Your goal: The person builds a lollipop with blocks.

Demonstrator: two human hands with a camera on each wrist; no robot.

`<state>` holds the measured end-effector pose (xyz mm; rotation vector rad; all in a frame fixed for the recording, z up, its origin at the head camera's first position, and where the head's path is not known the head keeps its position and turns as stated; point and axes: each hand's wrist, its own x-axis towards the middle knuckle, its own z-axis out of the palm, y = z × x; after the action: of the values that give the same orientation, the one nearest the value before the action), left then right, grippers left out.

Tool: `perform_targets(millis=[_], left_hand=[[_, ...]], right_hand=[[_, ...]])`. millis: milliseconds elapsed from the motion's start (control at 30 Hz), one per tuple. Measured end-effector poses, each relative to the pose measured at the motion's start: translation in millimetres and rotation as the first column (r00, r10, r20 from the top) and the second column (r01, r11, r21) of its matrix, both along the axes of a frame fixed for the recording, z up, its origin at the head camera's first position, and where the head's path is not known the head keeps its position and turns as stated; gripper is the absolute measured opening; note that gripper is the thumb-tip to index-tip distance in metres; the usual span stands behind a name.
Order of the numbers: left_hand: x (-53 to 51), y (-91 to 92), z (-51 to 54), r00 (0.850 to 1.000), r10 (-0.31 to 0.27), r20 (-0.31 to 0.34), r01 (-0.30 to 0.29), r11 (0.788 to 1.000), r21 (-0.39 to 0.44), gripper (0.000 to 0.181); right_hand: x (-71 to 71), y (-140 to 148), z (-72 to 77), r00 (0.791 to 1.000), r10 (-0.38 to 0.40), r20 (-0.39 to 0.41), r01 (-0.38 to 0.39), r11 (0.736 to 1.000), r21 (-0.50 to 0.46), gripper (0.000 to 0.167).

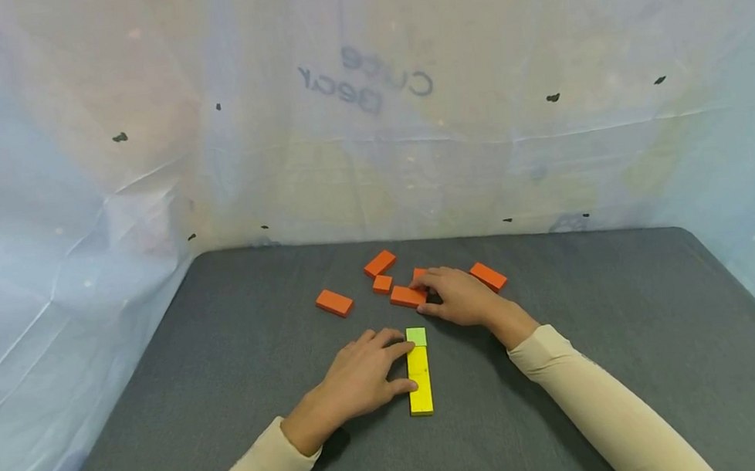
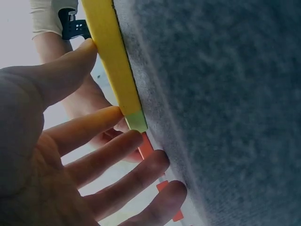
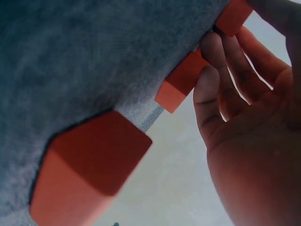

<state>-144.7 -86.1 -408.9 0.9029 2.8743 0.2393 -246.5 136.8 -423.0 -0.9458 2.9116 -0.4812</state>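
Note:
My left hand (image 1: 359,377) lies beside a long yellow block (image 1: 419,386), its thumb and index fingertips touching the block's left side with the fingers extended. At the far end of the yellow sits a small light green block (image 1: 416,337), flush in line with it. My right hand (image 1: 457,296) pinches the right end of an orange block (image 1: 407,296) between thumb and fingers; in the right wrist view that orange block (image 3: 233,18) shows at the top. Just behind it, another orange block (image 1: 419,273) is partly hidden by the right hand's fingers.
Further orange blocks lie around on the dark grey table (image 1: 243,406): one (image 1: 334,302) to the left, one (image 1: 379,263) farther back, a small one (image 1: 382,285) near it, and one (image 1: 489,276) beyond the right wrist. A pale sheet (image 1: 371,182) hangs behind the table.

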Motion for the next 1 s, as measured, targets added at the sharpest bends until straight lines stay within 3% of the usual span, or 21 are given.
perform_targets(millis=[300,1000], left_hand=[[-0.1,1.0,-0.9,1.000,0.012,0.005,-0.012,1.000,-0.017,0.071],[-0.2,1.1,-1.1,1.000,0.025,0.007,-0.025,1.000,-0.005,0.069]], right_hand=[[-0.3,0.0,0.3,1.000,0.000,-0.003,0.000,1.000,0.008,0.045],[2.9,2.5,2.5,1.000,0.012,-0.017,-0.012,1.000,0.001,0.043]])
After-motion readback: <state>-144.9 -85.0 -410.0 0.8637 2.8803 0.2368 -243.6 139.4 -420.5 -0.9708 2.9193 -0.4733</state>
